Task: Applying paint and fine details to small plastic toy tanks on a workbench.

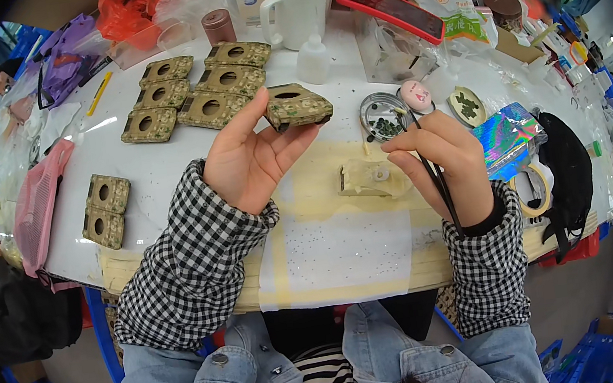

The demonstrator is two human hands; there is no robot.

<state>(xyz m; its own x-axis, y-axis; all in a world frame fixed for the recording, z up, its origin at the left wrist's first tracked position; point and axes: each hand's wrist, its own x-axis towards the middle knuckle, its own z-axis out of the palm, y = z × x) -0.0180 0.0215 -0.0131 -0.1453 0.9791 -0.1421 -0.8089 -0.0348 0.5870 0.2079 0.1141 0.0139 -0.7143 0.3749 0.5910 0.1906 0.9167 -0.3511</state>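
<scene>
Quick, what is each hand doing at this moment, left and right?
Left hand: raised, fingers closed on a camouflage block with a round hole.
Right hand: closed on thin black tweezers, tips up near the small round dish.

free: tabletop strip nearer than cream part | blocked: beyond it round dish, white bottle | left: camouflage blocks

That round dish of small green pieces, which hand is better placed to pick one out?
Right, probably. The right hand holds black tweezers with their tip beside the round dish. The left hand is occupied, holding up a camouflage block.
</scene>
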